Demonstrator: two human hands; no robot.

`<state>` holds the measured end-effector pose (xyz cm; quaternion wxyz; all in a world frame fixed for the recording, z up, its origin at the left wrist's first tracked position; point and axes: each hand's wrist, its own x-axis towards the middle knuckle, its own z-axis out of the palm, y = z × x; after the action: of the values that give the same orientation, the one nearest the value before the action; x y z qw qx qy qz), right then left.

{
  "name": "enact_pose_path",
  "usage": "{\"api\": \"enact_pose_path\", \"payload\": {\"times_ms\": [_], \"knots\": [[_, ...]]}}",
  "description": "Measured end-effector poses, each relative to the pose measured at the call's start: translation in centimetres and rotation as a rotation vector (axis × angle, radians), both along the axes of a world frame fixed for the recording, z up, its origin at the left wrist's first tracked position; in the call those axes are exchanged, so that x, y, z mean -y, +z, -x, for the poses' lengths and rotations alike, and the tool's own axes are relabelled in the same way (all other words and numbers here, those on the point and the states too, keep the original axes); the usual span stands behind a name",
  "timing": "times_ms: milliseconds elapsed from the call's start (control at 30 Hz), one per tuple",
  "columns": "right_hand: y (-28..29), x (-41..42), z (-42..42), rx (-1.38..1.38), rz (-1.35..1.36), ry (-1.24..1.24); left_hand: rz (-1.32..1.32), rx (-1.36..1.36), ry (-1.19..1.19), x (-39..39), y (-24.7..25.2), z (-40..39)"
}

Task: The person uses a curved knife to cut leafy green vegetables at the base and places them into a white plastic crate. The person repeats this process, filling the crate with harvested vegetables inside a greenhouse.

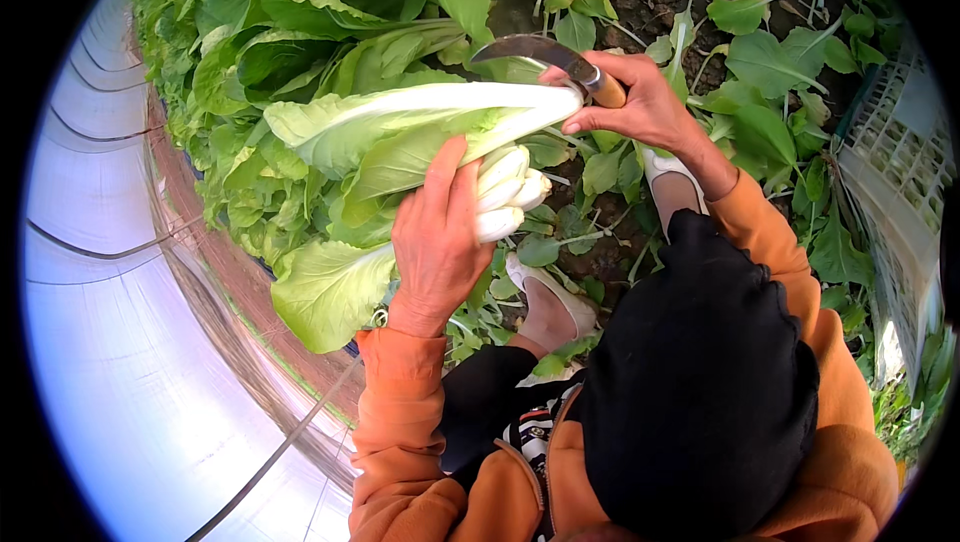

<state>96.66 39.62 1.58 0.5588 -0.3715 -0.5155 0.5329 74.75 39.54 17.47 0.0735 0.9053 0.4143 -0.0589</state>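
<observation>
My left hand (442, 234) is closed around a bunch of leafy greens (337, 287), its thick white stalk bases (506, 193) showing beside my fingers. My right hand (637, 103) grips a sickle by its wooden handle (609, 91); the curved metal blade (536, 49) points left, above the greens. Between the thumb and fingers of that same hand is the base of a long leaf with a broad white stalk (480, 97). This leaf lies across the top of the bunch, and its tip spreads to the left.
Dense leafy plants (300, 9) grow at upper left. Loose leaves (772, 65) lie on dark soil (645, 1) around my shoes (551, 302). A pale plastic crate (892, 159) stands at the right. Plastic sheeting (105, 347) with thin ribs curves along the left.
</observation>
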Motion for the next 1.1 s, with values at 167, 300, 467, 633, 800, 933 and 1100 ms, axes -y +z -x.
{"api": "enact_pose_path", "payload": {"times_ms": [167, 300, 467, 633, 800, 933, 1100], "knots": [[4.2, 1.1, 1.2, -0.236, 0.191, 0.348, -0.071, -0.038, 0.147, 4.9, 3.6, 2.1], [5.3, 2.5, 4.3, -0.519, 0.377, 0.5, -0.113, -0.062, 0.283, 8.8, 4.7, 4.6], [-1.5, 0.6, 5.9, 0.045, 0.512, 0.33, -0.209, 0.202, 0.45, 11.2, 6.6, 6.9], [-5.7, -1.9, 3.7, 0.961, 0.041, 0.353, -0.091, 0.742, 0.693, 12.9, 8.2, 9.3], [8.6, -6.8, 2.6, 1.098, -0.138, 0.427, 0.247, 1.316, 0.921, 16.7, 10.5, 10.7], [25.8, -3.5, 6.7, 0.451, -0.341, 0.824, 0.34, 1.62, 0.78, 19.3, 11.3, 11.1], [36.0, 2.8, 11.5, 0.48, -0.499, 1.109, 0.497, 1.633, 0.628, 21.6, 12.5, 10.9]]}}
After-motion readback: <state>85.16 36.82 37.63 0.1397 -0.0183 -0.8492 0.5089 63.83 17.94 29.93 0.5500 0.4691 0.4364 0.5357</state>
